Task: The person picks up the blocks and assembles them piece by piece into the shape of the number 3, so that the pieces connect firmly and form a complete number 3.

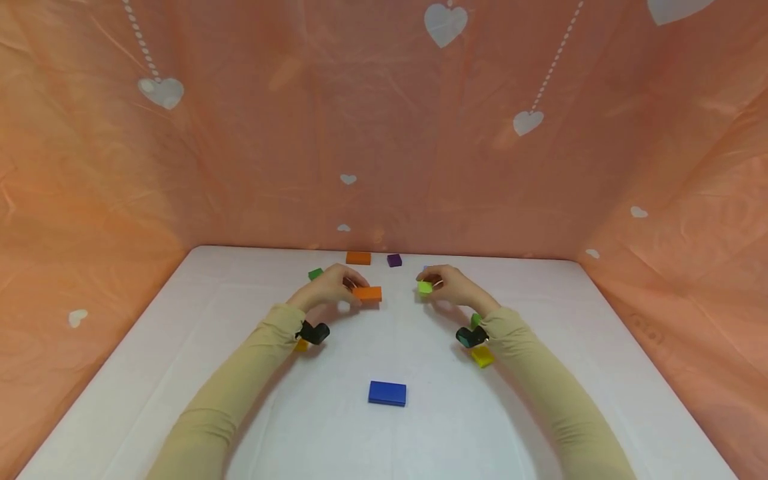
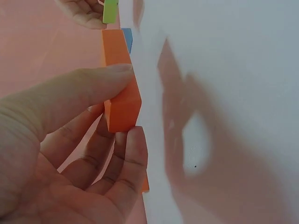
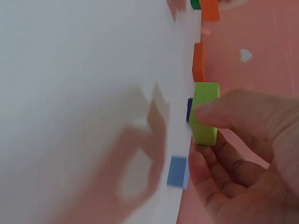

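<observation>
The left hand (image 1: 327, 288) is pinching an orange block (image 1: 367, 295), with the thumb pressing one flat side and the other fingers curling behind. The block is hanging just above the white surface (image 1: 396, 340); its shadow is falling apart from it. I'm guessing it is light, stiff, hard to break and a bit slippery. Its flat sides are giving the best hold, and its right end is sticking out free.

Farther right, the right hand (image 1: 459, 288) is pinching a lime block (image 1: 425, 287) the same way. This one is looking just as stiff but shorter, so the fingers are having less to hold.

Now the room around. On the left, a yellow-orange block (image 1: 301, 346) is hiding partly under the wrist, and a dark green block (image 1: 315, 274) is lying beside the left hand, so bumps are looking easy there. In the middle, a second orange block (image 1: 358, 258) and a purple block (image 1: 393, 260) are sitting by the back edge, where a pink cloth (image 1: 384, 133) is rising. Open room is lying between the hands; a blue block (image 1: 387, 393) is resting well nearer the person. On the right, a pale blue block (image 1: 427, 268) is peeking out behind the right hand, and a bright green block (image 1: 476, 320) and a yellow block (image 1: 483, 357) are crowding the wrist.
</observation>
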A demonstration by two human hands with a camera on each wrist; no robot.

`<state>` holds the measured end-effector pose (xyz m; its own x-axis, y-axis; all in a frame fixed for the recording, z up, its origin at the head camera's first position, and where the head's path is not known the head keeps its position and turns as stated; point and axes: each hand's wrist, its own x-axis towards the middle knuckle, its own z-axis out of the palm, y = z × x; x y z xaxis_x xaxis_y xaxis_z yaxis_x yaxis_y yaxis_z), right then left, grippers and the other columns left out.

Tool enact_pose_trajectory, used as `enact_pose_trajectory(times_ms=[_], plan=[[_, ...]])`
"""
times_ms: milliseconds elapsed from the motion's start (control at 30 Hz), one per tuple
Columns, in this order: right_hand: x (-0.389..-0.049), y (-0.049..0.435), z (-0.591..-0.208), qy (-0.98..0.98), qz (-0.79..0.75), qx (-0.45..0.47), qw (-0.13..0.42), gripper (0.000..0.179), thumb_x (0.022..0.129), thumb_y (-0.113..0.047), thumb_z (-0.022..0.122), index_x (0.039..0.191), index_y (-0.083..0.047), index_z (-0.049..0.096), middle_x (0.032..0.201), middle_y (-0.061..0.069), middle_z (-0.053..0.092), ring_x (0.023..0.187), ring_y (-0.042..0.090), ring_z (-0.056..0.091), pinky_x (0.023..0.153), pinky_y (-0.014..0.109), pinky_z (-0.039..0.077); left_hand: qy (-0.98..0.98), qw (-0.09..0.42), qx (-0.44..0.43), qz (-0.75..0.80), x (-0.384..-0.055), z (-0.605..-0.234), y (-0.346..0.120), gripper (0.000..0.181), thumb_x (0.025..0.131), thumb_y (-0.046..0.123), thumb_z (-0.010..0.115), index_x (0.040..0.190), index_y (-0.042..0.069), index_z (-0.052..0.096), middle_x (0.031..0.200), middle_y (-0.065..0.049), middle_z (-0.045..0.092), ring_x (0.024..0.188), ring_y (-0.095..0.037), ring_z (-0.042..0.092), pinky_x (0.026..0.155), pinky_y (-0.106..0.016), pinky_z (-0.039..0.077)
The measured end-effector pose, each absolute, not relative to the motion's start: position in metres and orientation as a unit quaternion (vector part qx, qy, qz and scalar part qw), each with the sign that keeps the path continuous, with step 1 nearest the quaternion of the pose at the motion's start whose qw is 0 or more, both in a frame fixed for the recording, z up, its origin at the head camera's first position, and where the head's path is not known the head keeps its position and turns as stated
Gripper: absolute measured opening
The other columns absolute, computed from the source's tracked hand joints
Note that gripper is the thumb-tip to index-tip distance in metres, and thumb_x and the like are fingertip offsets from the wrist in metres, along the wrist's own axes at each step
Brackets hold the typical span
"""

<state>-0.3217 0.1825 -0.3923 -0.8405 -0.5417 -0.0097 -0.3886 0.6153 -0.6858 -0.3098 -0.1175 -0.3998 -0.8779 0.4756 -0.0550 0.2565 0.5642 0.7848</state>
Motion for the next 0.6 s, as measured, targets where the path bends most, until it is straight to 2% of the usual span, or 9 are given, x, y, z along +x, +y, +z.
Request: enact_pose_trajectory(times_ms=[300,600], plan=[[-0.324,0.158,-0.407,0.885,-0.348,-0.290,0.109,0.035,0.080,0.002,0.073,0.115,0.003,0.063,0.107,0.012,0.063,0.097,0.024,0.057,0.085,0.031,0.051,0.883,0.139,0.196,0.403,-0.320,-0.409,-0.115,0.033,0.075,0.004,0.080,0.107,0.007,0.072,0.102,-0.002,0.066,0.093,-0.022,0.055,0.085,-0.033,0.049],[-0.320,0.142,-0.409,0.884,-0.337,-0.305,0.111,0.036,0.080,0.004,0.070,0.115,0.002,0.064,0.108,0.011,0.064,0.096,0.022,0.058,0.085,0.030,0.051,0.878,0.138,0.217,0.404,-0.323,-0.411,-0.109,0.034,0.072,0.001,0.081,0.105,0.004,0.073,0.102,-0.004,0.069,0.092,-0.022,0.058,0.086,-0.034,0.050]])
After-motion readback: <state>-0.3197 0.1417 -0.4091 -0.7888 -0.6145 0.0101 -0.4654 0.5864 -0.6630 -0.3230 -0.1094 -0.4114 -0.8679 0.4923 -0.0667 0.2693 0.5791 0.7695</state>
